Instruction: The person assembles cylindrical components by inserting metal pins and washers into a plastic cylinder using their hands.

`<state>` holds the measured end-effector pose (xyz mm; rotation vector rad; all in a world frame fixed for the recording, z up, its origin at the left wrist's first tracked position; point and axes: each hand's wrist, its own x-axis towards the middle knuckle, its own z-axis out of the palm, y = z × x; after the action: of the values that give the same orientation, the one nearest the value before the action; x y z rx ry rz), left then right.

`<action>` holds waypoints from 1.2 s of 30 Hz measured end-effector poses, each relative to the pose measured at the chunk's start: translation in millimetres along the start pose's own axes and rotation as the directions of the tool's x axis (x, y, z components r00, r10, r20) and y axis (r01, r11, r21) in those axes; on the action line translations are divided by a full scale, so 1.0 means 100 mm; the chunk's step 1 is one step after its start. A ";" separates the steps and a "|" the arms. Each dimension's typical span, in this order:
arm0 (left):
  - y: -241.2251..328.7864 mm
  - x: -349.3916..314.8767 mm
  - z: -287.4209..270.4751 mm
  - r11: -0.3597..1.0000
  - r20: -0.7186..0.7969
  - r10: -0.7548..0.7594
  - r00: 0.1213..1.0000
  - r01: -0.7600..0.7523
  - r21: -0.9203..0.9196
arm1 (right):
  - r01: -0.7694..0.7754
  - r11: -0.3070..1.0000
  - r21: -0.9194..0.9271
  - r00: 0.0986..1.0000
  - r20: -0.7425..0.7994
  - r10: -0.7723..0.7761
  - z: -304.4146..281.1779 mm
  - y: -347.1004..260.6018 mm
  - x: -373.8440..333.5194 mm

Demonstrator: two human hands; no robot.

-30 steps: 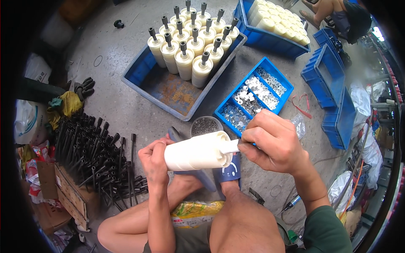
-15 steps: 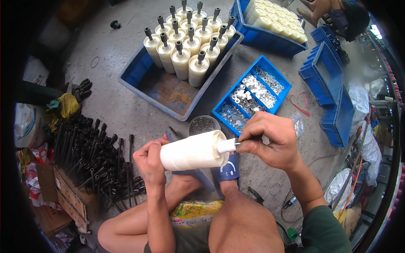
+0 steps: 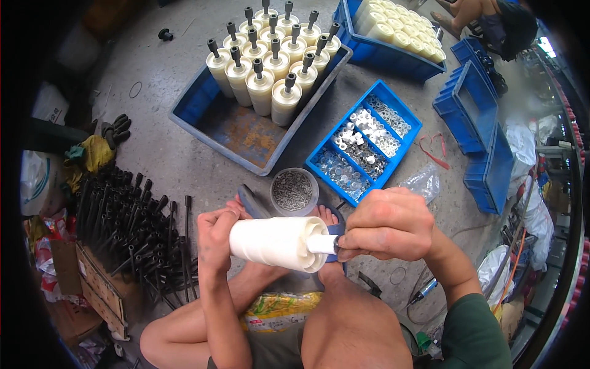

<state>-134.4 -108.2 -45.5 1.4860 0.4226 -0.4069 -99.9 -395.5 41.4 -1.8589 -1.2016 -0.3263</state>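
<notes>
My left hand (image 3: 216,243) grips the left end of a white plastic roller (image 3: 278,243) held level above my knees. My right hand (image 3: 387,224) pinches the roller's narrow white stub end (image 3: 322,244) with its fingertips; whether a small part is between them is hidden. Just beyond the roller stands a small round tub of metal screws (image 3: 294,189). Further back right lies a blue divided tray (image 3: 366,142) with washers and small white parts.
A large blue tray (image 3: 212,120) holds several upright white rollers with black shaft ends (image 3: 270,61). A pile of black shafts (image 3: 132,230) lies at left. Blue crates (image 3: 476,117) stack at right; another crate of white rollers (image 3: 399,34) sits at the back. Another person (image 3: 491,21) crouches top right.
The roller and both hands have shifted slightly down and left in view; my right fingers stay at the stub end. The view has tilted a little.
</notes>
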 end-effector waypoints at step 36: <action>0.12 -0.11 -0.18 0.995 -0.172 0.102 0.980 -0.097 0.034 | -0.216 0.952 0.215 0.974 -0.027 0.226 0.06 0.01 0.15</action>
<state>-138.5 -90.1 -30.2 1.5670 0.4803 -0.2044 -92.9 -381.3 46.5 -1.7669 -0.9431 -0.1154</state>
